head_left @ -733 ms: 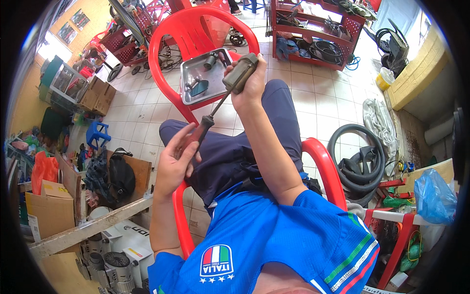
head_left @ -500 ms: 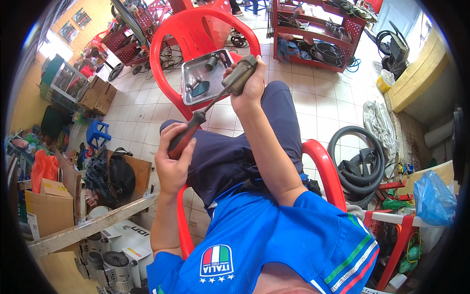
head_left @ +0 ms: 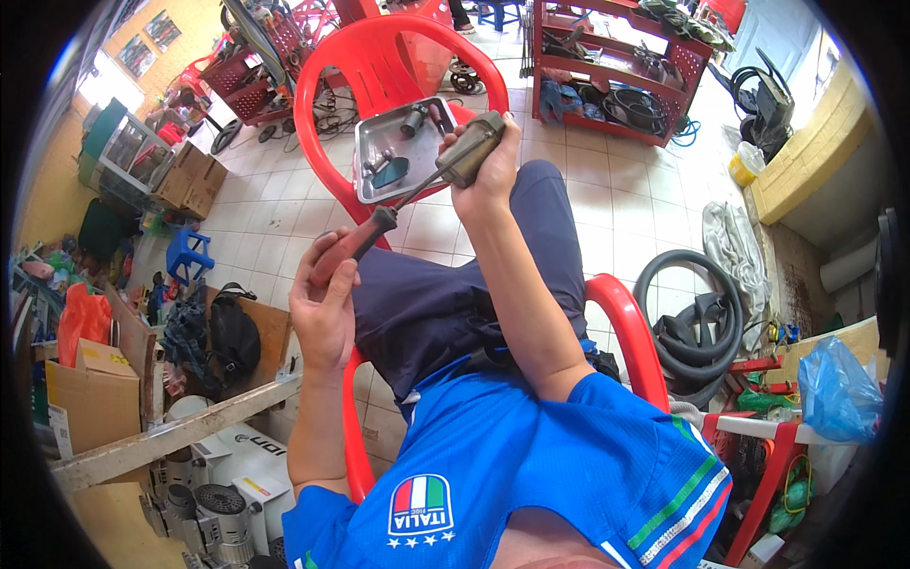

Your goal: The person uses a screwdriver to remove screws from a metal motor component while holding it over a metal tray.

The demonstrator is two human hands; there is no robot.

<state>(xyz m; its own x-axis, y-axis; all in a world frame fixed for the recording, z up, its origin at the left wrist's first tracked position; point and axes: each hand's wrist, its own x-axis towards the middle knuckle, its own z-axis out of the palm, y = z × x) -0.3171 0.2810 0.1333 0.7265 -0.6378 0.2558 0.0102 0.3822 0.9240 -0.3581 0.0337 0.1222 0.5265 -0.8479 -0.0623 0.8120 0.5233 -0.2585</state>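
My left hand (head_left: pixel 322 303) grips the red-and-black handle (head_left: pixel 346 248) of a long screwdriver, whose shaft (head_left: pixel 415 191) slants up to the olive-grey block-shaped part (head_left: pixel 471 152) in my right hand (head_left: pixel 488 185); whether the tip touches or enters it I cannot tell. My right fingers wrap round that part. Just behind, a metal tray (head_left: pixel 365 136) rests on the seat of a red plastic chair (head_left: pixel 318 62), holding a dark cylindrical part (head_left: pixel 411 120), small silver pieces (head_left: pixel 377 159) and a dark teal flat piece (head_left: pixel 389 173).
My legs (head_left: pixel 540 218) are spread on another red chair (head_left: pixel 621 313). Red tool carts (head_left: pixel 607 71) stand beyond, with cables on the tiled floor (head_left: pixel 251 237). Coiled black tubes (head_left: pixel 687 351) lie to the right; cardboard boxes (head_left: pixel 100 398) and a blue stool (head_left: pixel 190 256) are to the left.
My left hand has moved left and slightly upward with the screwdriver handle, so the shaft lies flatter. My right hand has shifted slightly, still holding the olive-grey part.
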